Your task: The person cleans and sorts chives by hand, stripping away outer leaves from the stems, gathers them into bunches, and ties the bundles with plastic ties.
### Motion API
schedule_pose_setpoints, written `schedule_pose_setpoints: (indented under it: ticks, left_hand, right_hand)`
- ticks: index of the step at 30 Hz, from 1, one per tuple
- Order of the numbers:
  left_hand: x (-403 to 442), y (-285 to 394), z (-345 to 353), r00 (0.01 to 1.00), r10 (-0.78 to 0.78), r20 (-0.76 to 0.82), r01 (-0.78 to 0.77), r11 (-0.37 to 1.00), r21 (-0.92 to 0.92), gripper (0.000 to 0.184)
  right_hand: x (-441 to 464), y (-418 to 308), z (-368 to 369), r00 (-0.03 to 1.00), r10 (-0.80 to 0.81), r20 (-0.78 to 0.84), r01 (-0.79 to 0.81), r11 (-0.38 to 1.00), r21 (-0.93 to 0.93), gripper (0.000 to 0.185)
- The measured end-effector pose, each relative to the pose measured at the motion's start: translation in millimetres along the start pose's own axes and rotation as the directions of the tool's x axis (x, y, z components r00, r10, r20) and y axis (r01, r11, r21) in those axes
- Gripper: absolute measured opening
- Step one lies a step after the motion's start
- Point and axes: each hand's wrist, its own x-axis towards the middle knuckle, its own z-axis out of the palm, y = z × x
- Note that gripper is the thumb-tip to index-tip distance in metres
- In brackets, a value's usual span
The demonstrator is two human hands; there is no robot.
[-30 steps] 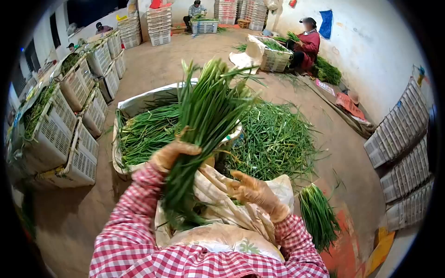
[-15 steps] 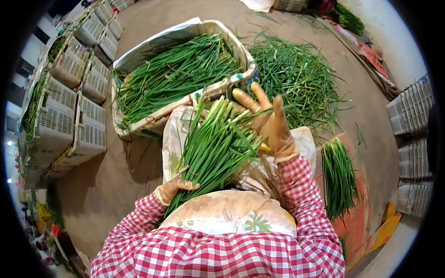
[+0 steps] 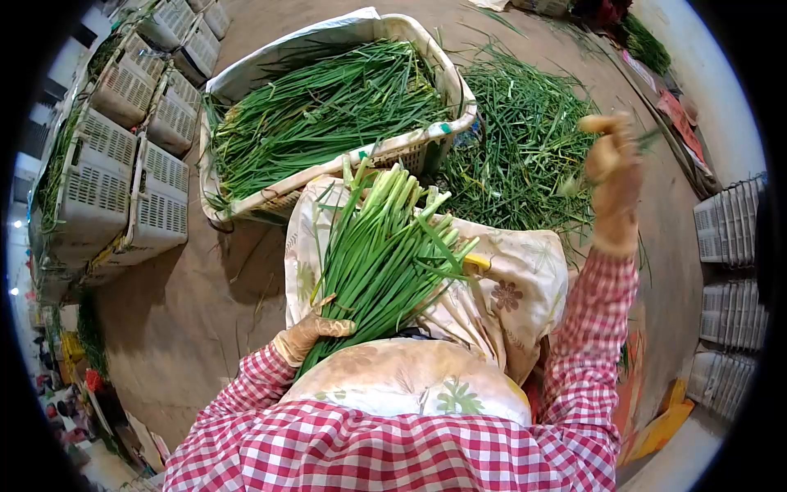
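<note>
A bunch of green chives (image 3: 377, 262) with pale stem ends lies across my lap. My left hand (image 3: 314, 332), in a tan glove, is wrapped round its leafy lower end, the stems pointing away from me. Out to the right, my gloved right hand (image 3: 613, 176) is raised and smeared by motion, its fingers curled. A blurred green leaf sticks out past its far side and a pale end shows on its near side, so it seems to grip a loose chive. A patterned apron (image 3: 525, 271) covers my lap beneath the bunch.
Ahead stands a white plastic basket (image 3: 461, 102) filled with chives. Beside it, a heap of loose green leaves (image 3: 525, 123) spreads over the floor. Large slatted crates (image 3: 98, 180) are stacked at left. More grey crates (image 3: 725, 217) stand along the right wall.
My right hand has swung from beside the bunch's stems out to the right, its spread fingers now curled. The left hand keeps its hold. My right arm now hides most of the chive bundle on the floor.
</note>
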Motion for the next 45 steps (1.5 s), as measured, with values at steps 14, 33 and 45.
schedule_pose_setpoints:
  ticks: [14, 33, 45]
  left_hand:
    - [1, -33, -12, 0.989, 0.03, -0.143, -0.027, 0.999, 0.02, 0.037]
    - [12, 8, 15, 0.951, 0.265, -0.157, -0.299, 0.668, -0.681, 0.051]
    - [-4, 27, 35, 0.933, -0.078, -0.351, -0.13, 0.837, -0.531, 0.051]
  right_hand:
    - [-32, 84, 40, 0.921, -0.211, 0.328, 0.387, 0.382, -0.839, 0.015]
    - [-90, 81, 74, 0.871, -0.05, 0.489, 0.463, 0.418, -0.782, 0.012]
    - [-3, 83, 18, 0.924, 0.381, -0.019, -0.043, 0.055, -0.998, 0.056]
